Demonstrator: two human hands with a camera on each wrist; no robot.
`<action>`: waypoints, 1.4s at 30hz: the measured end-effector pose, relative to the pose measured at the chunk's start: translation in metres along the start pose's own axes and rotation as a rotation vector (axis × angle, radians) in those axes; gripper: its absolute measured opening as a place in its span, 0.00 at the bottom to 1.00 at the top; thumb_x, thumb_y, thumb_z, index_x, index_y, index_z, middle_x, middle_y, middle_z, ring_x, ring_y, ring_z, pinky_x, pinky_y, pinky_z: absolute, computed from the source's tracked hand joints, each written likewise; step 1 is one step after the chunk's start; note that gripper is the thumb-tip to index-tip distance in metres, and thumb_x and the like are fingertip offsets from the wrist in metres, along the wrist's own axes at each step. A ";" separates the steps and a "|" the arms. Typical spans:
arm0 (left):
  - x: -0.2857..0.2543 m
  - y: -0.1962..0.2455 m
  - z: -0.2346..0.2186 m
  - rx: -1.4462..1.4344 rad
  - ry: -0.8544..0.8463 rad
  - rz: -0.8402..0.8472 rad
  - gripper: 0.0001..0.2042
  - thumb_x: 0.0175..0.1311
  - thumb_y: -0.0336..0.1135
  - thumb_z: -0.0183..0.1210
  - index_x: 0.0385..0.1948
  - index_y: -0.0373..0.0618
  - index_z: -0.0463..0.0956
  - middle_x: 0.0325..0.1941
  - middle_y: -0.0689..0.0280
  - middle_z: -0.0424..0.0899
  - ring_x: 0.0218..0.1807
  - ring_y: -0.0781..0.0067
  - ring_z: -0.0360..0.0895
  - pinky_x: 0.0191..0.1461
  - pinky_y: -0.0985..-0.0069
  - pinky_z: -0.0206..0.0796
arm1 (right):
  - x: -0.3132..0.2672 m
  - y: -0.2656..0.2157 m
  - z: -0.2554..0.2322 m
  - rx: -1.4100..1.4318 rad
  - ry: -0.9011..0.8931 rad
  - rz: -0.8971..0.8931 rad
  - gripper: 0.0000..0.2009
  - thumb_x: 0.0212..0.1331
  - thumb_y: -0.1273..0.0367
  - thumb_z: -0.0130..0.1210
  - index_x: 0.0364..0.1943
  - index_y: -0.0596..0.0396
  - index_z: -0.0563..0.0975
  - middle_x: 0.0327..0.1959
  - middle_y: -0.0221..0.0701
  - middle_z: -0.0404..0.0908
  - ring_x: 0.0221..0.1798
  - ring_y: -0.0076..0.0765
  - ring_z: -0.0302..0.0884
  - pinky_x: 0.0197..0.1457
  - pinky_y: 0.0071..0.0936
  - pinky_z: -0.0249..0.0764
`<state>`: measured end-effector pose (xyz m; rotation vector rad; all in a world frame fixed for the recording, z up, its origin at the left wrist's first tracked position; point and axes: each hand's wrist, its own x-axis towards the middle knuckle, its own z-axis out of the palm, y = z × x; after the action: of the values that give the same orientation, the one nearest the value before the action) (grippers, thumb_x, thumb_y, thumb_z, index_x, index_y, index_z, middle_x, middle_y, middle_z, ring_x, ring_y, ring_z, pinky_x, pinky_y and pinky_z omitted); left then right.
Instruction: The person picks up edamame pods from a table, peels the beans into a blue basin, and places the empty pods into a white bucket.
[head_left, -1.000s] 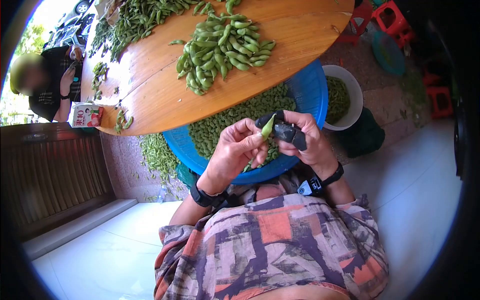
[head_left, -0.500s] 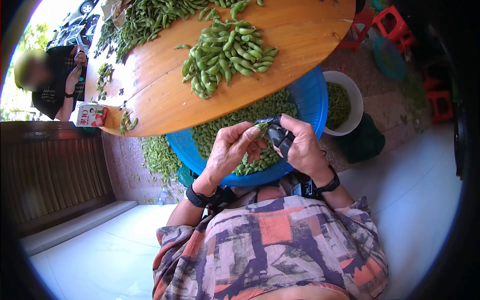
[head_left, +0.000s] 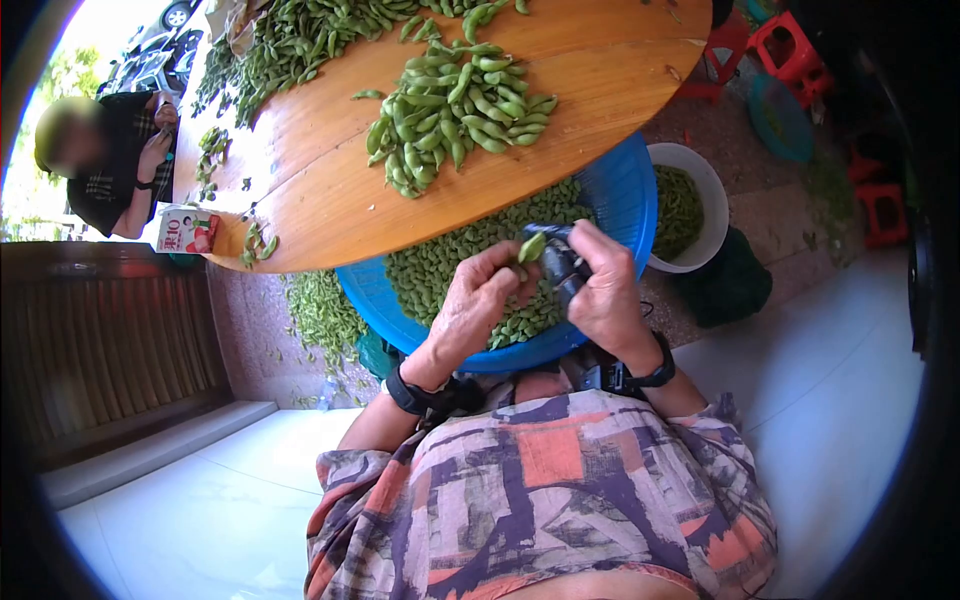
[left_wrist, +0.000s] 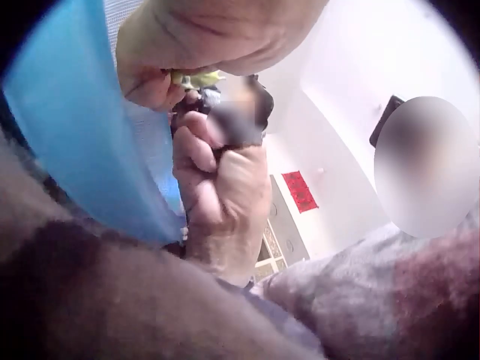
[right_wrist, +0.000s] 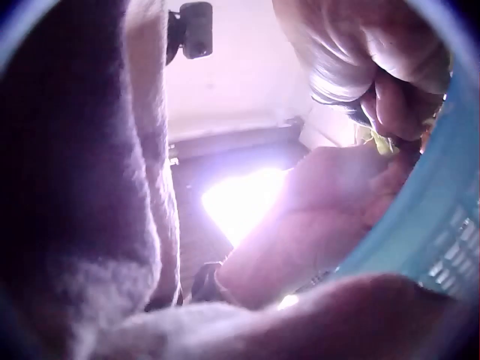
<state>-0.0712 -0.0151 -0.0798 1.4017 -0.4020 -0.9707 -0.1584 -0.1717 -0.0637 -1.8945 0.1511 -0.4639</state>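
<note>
In the head view my left hand (head_left: 470, 302) pinches a green edamame pod (head_left: 532, 247) between thumb and forefinger, above a blue plastic basket (head_left: 620, 180). Black coverings wrap the thumb and forefinger of my right hand (head_left: 608, 300), which grip at the pod's far side. Shelled green beans (head_left: 430, 270) fill the basket below both hands. From the left wrist view, part of the pod (left_wrist: 201, 79) shows between the two hands. The right wrist view has the pod (right_wrist: 382, 142) mostly hidden by fingers.
A heap of whole pods (head_left: 450, 115) lies on the wooden table (head_left: 610, 90). Empty-looking husks (head_left: 325, 315) cover the floor at left. A white bucket (head_left: 715, 205) stands right of the basket, near red stools (head_left: 790, 50). Another person (head_left: 110, 165) sits across the table.
The pod first pointed up between both hands, was then mostly covered by fingers, and now shows again at the left fingertips. My right hand has turned slightly and its fingers have shifted on the pod.
</note>
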 end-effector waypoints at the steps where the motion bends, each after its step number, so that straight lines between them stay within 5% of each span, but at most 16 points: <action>1: -0.003 0.001 0.006 -0.021 0.026 0.062 0.11 0.64 0.25 0.52 0.46 0.34 0.77 0.33 0.65 0.83 0.35 0.74 0.79 0.43 0.75 0.73 | 0.001 -0.003 -0.009 -0.060 0.056 -0.006 0.15 0.40 0.81 0.47 0.36 0.62 0.76 0.27 0.40 0.68 0.30 0.45 0.69 0.34 0.33 0.66; 2: -0.004 0.008 0.004 -0.017 0.024 0.067 0.11 0.64 0.25 0.52 0.46 0.34 0.77 0.33 0.65 0.83 0.35 0.74 0.79 0.43 0.75 0.73 | -0.002 0.003 -0.020 -0.086 0.098 0.037 0.12 0.41 0.81 0.46 0.33 0.61 0.74 0.25 0.39 0.65 0.28 0.44 0.65 0.33 0.33 0.64; 4: -0.007 0.032 -0.003 0.605 -0.099 0.224 0.11 0.63 0.23 0.54 0.46 0.37 0.79 0.37 0.62 0.85 0.40 0.73 0.82 0.47 0.76 0.74 | -0.003 0.005 -0.053 -0.217 0.254 0.075 0.10 0.40 0.82 0.44 0.30 0.60 0.71 0.25 0.40 0.63 0.28 0.45 0.64 0.34 0.35 0.63; 7: 0.001 0.071 -0.009 0.914 0.136 0.538 0.11 0.59 0.18 0.55 0.41 0.39 0.80 0.36 0.59 0.83 0.39 0.63 0.82 0.44 0.72 0.75 | -0.003 0.005 -0.093 -0.612 0.386 0.193 0.15 0.42 0.83 0.45 0.37 0.64 0.73 0.29 0.52 0.75 0.35 0.64 0.75 0.40 0.44 0.71; 11: 0.034 0.107 -0.017 1.347 0.353 0.807 0.13 0.54 0.18 0.58 0.41 0.41 0.80 0.36 0.58 0.76 0.38 0.55 0.78 0.41 0.65 0.73 | -0.009 0.015 -0.110 -0.729 0.351 0.271 0.21 0.43 0.83 0.47 0.47 0.64 0.75 0.30 0.55 0.77 0.37 0.65 0.76 0.42 0.48 0.71; 14: 0.055 0.111 -0.024 1.570 0.327 0.817 0.13 0.51 0.19 0.58 0.40 0.43 0.79 0.37 0.59 0.73 0.41 0.55 0.76 0.42 0.62 0.72 | -0.007 0.014 -0.100 -0.710 0.380 0.280 0.20 0.44 0.83 0.47 0.46 0.64 0.75 0.31 0.56 0.77 0.38 0.64 0.77 0.42 0.47 0.72; 22: 0.072 0.114 -0.036 1.488 0.329 0.769 0.10 0.51 0.22 0.58 0.35 0.43 0.76 0.40 0.59 0.72 0.47 0.56 0.74 0.42 0.62 0.72 | 0.001 0.002 -0.072 -0.427 0.319 0.039 0.16 0.48 0.83 0.48 0.43 0.64 0.77 0.33 0.50 0.79 0.38 0.59 0.79 0.45 0.39 0.74; 25: 0.066 0.113 -0.030 1.359 0.393 0.778 0.09 0.53 0.22 0.58 0.35 0.42 0.77 0.38 0.59 0.75 0.44 0.53 0.76 0.42 0.62 0.71 | 0.005 0.002 -0.055 -0.247 0.267 -0.027 0.14 0.61 0.75 0.53 0.50 0.62 0.79 0.31 0.30 0.83 0.31 0.20 0.77 0.37 0.23 0.73; 28: 0.043 0.106 -0.018 1.095 0.384 0.806 0.06 0.59 0.22 0.57 0.36 0.41 0.76 0.33 0.64 0.78 0.34 0.63 0.78 0.36 0.68 0.71 | 0.008 -0.015 -0.043 0.095 0.117 0.151 0.14 0.63 0.71 0.54 0.51 0.59 0.79 0.27 0.24 0.80 0.24 0.13 0.70 0.28 0.15 0.66; 30: 0.019 0.093 -0.003 0.419 0.136 0.352 0.03 0.68 0.26 0.54 0.39 0.41 0.76 0.28 0.68 0.79 0.27 0.78 0.75 0.31 0.80 0.67 | 0.008 -0.019 -0.038 0.251 0.035 0.267 0.13 0.63 0.71 0.53 0.50 0.59 0.79 0.23 0.23 0.78 0.23 0.13 0.69 0.27 0.17 0.67; 31: 0.009 0.087 0.004 0.324 0.090 0.253 0.04 0.71 0.27 0.53 0.40 0.39 0.76 0.26 0.71 0.76 0.26 0.87 0.71 0.29 0.86 0.62 | 0.008 -0.017 -0.033 0.463 -0.041 0.282 0.14 0.63 0.71 0.52 0.50 0.60 0.79 0.22 0.22 0.76 0.21 0.12 0.67 0.25 0.15 0.65; 32: 0.005 0.075 0.008 0.232 0.073 0.242 0.03 0.71 0.27 0.53 0.39 0.39 0.76 0.24 0.72 0.75 0.23 0.85 0.70 0.28 0.86 0.62 | 0.009 -0.016 -0.029 0.674 -0.118 0.293 0.14 0.64 0.71 0.52 0.51 0.60 0.78 0.21 0.21 0.74 0.20 0.10 0.65 0.23 0.13 0.63; 35: -0.002 0.050 0.012 0.074 0.091 0.182 0.03 0.70 0.27 0.55 0.39 0.39 0.75 0.24 0.72 0.76 0.24 0.85 0.69 0.27 0.86 0.61 | 0.009 -0.019 -0.025 0.738 -0.181 0.351 0.13 0.63 0.72 0.49 0.49 0.62 0.77 0.19 0.19 0.71 0.20 0.11 0.64 0.22 0.13 0.62; 38: -0.004 0.031 0.013 0.167 0.211 0.269 0.03 0.69 0.26 0.56 0.39 0.38 0.75 0.23 0.71 0.76 0.24 0.85 0.70 0.26 0.85 0.61 | 0.008 -0.016 -0.024 0.745 -0.196 0.400 0.11 0.63 0.72 0.49 0.46 0.62 0.78 0.19 0.19 0.71 0.20 0.11 0.64 0.22 0.13 0.61; 40: -0.004 0.024 0.011 0.478 0.281 0.448 0.04 0.68 0.26 0.57 0.40 0.37 0.75 0.23 0.70 0.76 0.23 0.85 0.69 0.26 0.85 0.60 | 0.008 -0.015 -0.023 0.737 -0.204 0.403 0.10 0.63 0.73 0.49 0.44 0.62 0.78 0.19 0.19 0.71 0.20 0.11 0.64 0.21 0.13 0.61; 42: -0.007 0.022 0.011 0.417 0.277 0.438 0.04 0.68 0.25 0.57 0.40 0.38 0.74 0.22 0.70 0.76 0.23 0.85 0.69 0.26 0.86 0.60 | 0.010 -0.015 -0.022 0.649 -0.218 0.429 0.09 0.63 0.72 0.50 0.42 0.62 0.78 0.18 0.20 0.70 0.20 0.11 0.64 0.21 0.14 0.60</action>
<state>-0.0761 -0.0198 -0.0549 1.7008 -0.6941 -0.3370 -0.1601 -0.1886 -0.0405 -1.2153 0.2249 0.0017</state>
